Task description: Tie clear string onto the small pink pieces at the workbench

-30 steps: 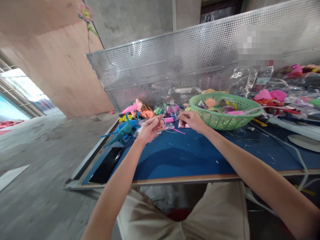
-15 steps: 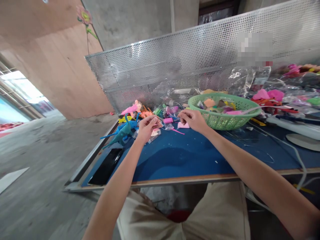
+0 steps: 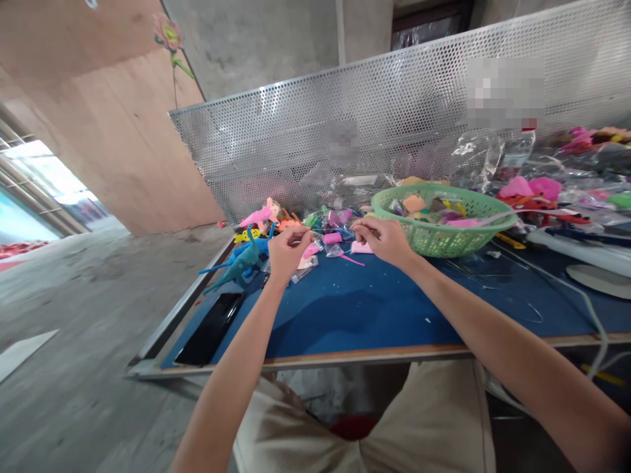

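My left hand (image 3: 287,252) is curled in a pinch over the blue table top (image 3: 374,305), its fingers closed on something small that I cannot make out, beside small clear bags and a pink piece (image 3: 309,250). My right hand (image 3: 382,238) is also closed in a pinch, just above a pink soft piece (image 3: 361,247) and next to the green basket (image 3: 438,236). A small pink cylinder (image 3: 332,238) and a clear bag with a thin pink stick (image 3: 345,255) lie between the two hands.
Blue toy dinosaurs (image 3: 241,257) and pink and orange toys (image 3: 261,214) lie at the table's far left. A black phone (image 3: 207,328) rests at the near left corner. A perforated metal screen (image 3: 355,125) closes the back. Bagged toys (image 3: 552,187) and a white cable (image 3: 576,292) are on the right.
My left hand has drawn slightly left and lower, its fingers closing tighter. My right hand has stayed in place near the basket.
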{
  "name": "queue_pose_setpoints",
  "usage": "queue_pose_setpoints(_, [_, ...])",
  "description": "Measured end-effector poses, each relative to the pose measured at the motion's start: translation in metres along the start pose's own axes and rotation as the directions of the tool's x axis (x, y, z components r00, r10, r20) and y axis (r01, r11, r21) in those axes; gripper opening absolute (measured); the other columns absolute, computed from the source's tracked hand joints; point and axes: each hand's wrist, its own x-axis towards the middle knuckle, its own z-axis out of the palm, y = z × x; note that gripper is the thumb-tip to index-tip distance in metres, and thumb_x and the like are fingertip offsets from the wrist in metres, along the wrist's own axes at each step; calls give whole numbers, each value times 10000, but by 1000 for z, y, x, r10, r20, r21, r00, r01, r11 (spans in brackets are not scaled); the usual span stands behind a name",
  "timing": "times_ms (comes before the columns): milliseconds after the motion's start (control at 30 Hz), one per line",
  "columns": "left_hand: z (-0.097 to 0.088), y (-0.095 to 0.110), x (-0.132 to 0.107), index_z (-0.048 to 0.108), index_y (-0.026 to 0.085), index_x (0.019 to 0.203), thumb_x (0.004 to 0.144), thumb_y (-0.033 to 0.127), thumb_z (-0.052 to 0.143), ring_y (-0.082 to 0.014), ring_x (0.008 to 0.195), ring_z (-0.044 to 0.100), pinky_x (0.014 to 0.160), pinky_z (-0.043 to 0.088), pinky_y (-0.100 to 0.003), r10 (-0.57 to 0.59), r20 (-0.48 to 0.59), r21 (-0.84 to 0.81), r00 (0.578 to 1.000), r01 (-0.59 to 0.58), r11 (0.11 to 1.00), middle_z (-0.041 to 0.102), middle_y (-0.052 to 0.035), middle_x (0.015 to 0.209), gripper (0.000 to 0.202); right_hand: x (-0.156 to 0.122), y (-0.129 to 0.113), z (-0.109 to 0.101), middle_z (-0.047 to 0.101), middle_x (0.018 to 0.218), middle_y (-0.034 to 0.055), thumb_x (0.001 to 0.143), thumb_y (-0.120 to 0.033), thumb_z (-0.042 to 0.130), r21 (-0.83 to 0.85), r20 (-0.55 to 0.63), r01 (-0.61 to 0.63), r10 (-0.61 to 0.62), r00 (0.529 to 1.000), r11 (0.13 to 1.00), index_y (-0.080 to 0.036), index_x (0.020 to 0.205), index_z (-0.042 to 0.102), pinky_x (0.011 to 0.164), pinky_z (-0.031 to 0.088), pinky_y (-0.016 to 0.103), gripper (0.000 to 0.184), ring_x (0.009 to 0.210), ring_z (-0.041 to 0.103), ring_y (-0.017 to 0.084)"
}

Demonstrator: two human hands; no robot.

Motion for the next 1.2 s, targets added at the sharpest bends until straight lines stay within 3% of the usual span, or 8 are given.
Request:
queue_pose_setpoints(133, [1,4,0,759,198,860,793,264,760,-154,715,720,748,579,-279,70,-92,104,993,-60,993,750,-19,758,95,-3,-8,5,716,715,12,1019,-371,448,-125,-15,99,-102,995,987,-216,945,702,670,515,273,307,615,637,148])
queue_pose_setpoints(233, [1,3,1,765,194,943,805,304,765,-160,732,724,760,595,-302,-8,-84,-24,996,6,1000,763,-39,820,176,-3,-11,5,709,707,13,1021,-389,443,-117,-50,93,-99,994,989,-220,955,701,646,508,272,315,606,631,148])
queue_pose_setpoints(300, [-1,1,2,763,185,990,805,369,776,-171,761,736,760,608,-319,-140,36,-199,989,145,969,772,-63,883,261,-1,-9,2,684,673,7,1020,-418,452,-47,-90,24,-28,996,999,-223,913,695,615,501,271,329,575,614,144])
queue_pose_setpoints(400, [-5,-1,3,772,158,973,754,462,818,-178,755,740,760,616,-328,-287,307,-380,907,393,837,773,-92,907,378,2,-2,-4,647,638,5,1000,-469,497,110,-74,-89,97,992,990,-214,837,678,592,498,272,353,560,598,140])
queue_pose_setpoints(533, [-8,1,0,784,162,940,677,470,880,-170,730,730,747,612,-316,-296,509,-474,808,550,687,763,-76,839,416,4,6,-7,623,619,-7,971,-494,547,278,16,-165,167,986,946,-203,842,668,560,490,266,340,538,570,127])
queue_pose_setpoints(700, [-7,1,-6,775,172,840,632,498,902,-186,684,716,698,593,-330,-239,629,-483,740,612,626,732,-59,718,407,5,6,-6,605,604,-18,966,-478,563,334,83,-170,151,985,927,-196,831,659,539,486,257,327,522,559,114])
queue_pose_setpoints(933, [-1,-10,-10,715,190,754,597,505,918,-151,612,655,671,549,-320,-191,630,-532,752,598,599,657,-8,617,406,5,4,-5,616,624,-14,967,-470,572,391,129,-180,140,982,903,-191,840,659,550,499,254,319,534,563,108])
queue_pose_setpoints(1200, [3,-5,-15,626,162,721,627,440,918,-86,560,561,627,492,-254,-119,684,-602,720,650,464,598,26,628,414,4,4,-5,621,637,-6,975,-459,578,453,223,-199,105,969,869,-187,826,659,575,505,250,321,557,582,104])
